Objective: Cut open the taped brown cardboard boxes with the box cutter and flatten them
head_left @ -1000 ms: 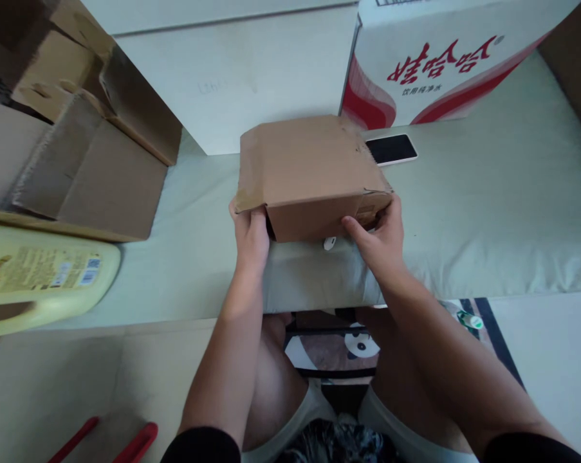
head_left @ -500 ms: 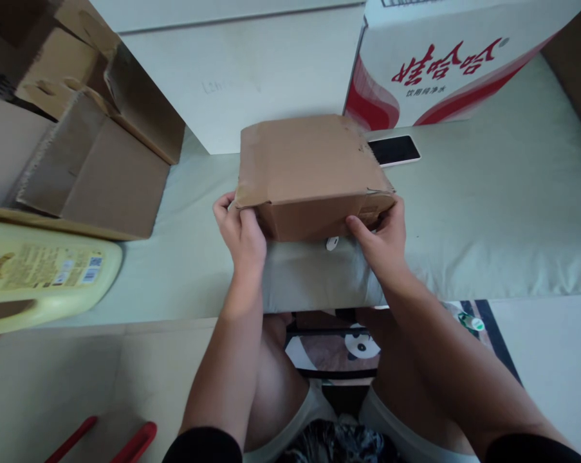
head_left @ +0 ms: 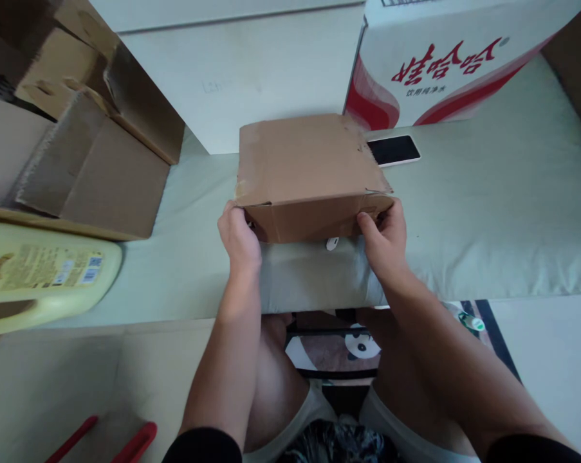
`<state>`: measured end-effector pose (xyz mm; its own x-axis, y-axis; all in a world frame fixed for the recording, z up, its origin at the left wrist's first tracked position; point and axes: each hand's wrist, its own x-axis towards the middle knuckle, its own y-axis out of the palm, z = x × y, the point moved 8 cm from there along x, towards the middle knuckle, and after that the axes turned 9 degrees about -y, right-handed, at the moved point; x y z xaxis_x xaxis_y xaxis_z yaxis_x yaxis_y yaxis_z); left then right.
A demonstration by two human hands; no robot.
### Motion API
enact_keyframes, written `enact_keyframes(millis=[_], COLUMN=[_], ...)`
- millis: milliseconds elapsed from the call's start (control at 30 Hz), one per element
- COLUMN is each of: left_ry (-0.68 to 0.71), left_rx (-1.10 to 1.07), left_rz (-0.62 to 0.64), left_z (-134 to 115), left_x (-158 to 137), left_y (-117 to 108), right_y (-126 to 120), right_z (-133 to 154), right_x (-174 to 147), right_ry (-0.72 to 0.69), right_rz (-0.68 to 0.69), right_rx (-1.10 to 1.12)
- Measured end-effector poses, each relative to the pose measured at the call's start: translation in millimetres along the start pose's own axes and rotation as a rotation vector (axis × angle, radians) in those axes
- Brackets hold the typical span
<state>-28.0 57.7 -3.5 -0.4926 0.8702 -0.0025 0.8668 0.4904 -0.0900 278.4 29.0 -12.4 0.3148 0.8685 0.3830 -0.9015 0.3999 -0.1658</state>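
Note:
A brown cardboard box point(head_left: 309, 161) sits in front of me on the green cloth, its broad top face up and its near side toward me. My left hand point(head_left: 239, 235) is closed on the near left corner, fingers curled out of sight around the edge. At the near right corner my right hand point(head_left: 387, 228) grips the box, thumb on the front side. The corner edges look worn and slightly torn. Under the near edge pokes out a small white object point(head_left: 332, 244), mostly hidden by the box.
A phone point(head_left: 395, 150) lies right behind the box. White cartons point(head_left: 280, 77) and a red-and-white carton point(head_left: 430, 77) stand at the back. Open cardboard boxes point(head_left: 116, 173) and a yellow jug point(head_left: 53, 276) are on the left. The green cloth surface point(head_left: 488, 212) ends near my knees.
My left hand has shifted slightly right and its thumb has tucked in at the corner. The right thumb has slid a little right along the front. The box has barely moved.

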Motion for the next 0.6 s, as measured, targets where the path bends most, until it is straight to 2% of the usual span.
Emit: enact_keyframes(millis=[133,600], left_ry=[-0.018,-0.002], left_rx=[-0.007,-0.014], left_rz=[-0.053,-0.07], left_z=[-4.7,-10.5], left_x=[-3.6,-6.8], left_y=[-1.7,-2.2], right_y=[-1.2,-2.2], right_z=[2.3,1.4], right_x=[0.4,0.6], right_ry=[-0.014,-0.009], right_rz=[-0.003,0.001], right_rx=[-0.032,-0.029])
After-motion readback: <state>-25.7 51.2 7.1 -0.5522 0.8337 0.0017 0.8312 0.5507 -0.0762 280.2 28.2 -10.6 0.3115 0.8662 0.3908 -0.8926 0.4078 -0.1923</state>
